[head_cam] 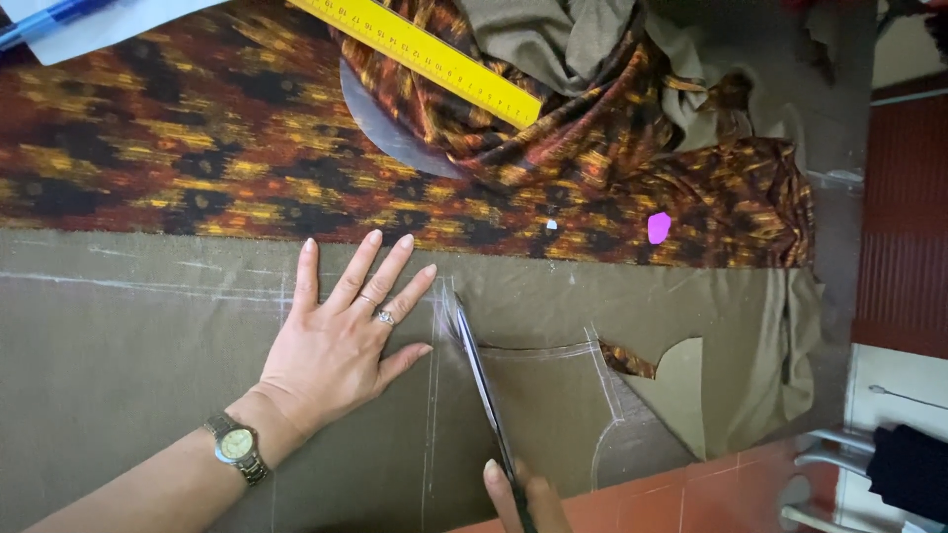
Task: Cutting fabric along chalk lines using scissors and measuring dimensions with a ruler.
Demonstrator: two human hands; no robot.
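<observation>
At the far left, a blue pen (44, 20) lies on a sheet of white paper (118, 18) at the top edge, over a patterned fabric in dark red, orange and black (148, 138) that spreads across the upper half of the view. Below it lies an olive-brown cloth marked with white chalk lines (118, 375). On this cloth the left hand (331, 345) rests flat, fingers spread and palm down, gripping nothing; it wears a ring, and a metal wristwatch with a pale round dial (237, 446) sits on the wrist. Just right of the thumb, a pair of scissors with long dark blades (479, 380) lies along a chalk line, its tip near the fingertips. The right hand (523, 498) shows only at the bottom edge, closed around the scissors' handle as far as can be seen, since most of it is out of view. Above, a yellow plastic ruler (420, 54) slants across bunched fabric, beside a clear curved template (380, 128). Further right, a small pink piece of chalk (659, 227) sits on the patterned fabric, near the red tiled floor (731, 494).
</observation>
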